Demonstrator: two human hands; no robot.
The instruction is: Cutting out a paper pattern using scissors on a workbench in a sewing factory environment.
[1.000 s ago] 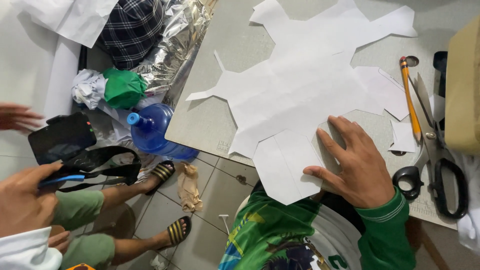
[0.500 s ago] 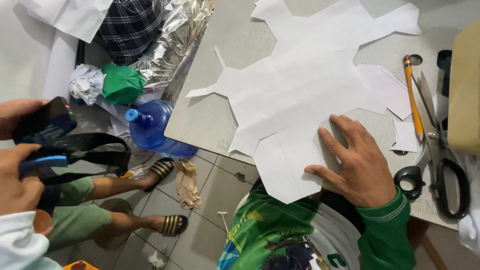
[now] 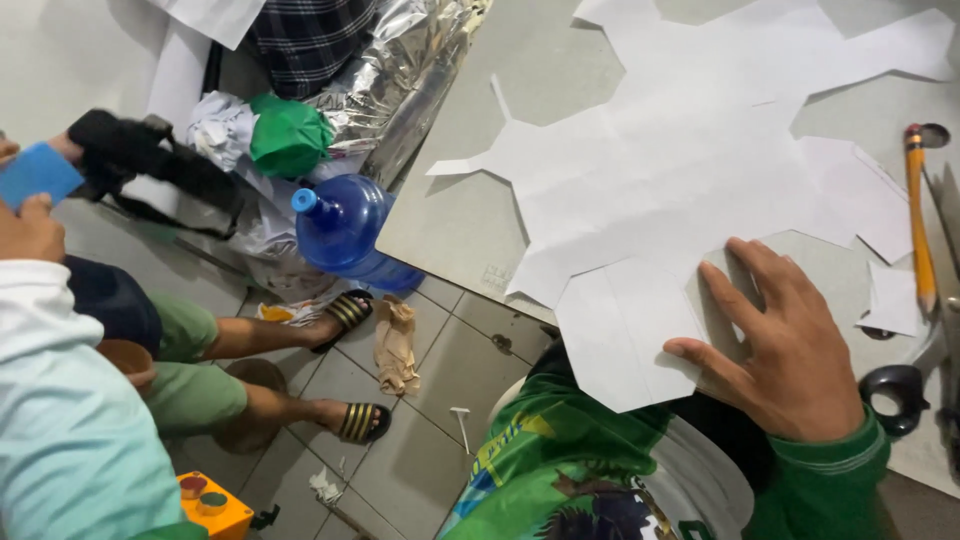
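Flatly, right hand (image 3: 790, 350) presses white paper cutout (image 3: 660, 190), grip wide, fingers spread.

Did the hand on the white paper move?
No. The right hand stays flat on the white paper cutout, same spot beside the orange pencil.

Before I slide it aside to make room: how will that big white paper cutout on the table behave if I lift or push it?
The white paper cutout looks thin, so it would likely flop and sag if lifted by one edge. Its narrow tabs would probably bend or tear easily. It lies flat under the right hand on the smooth grey table, so it should slide with a light push.
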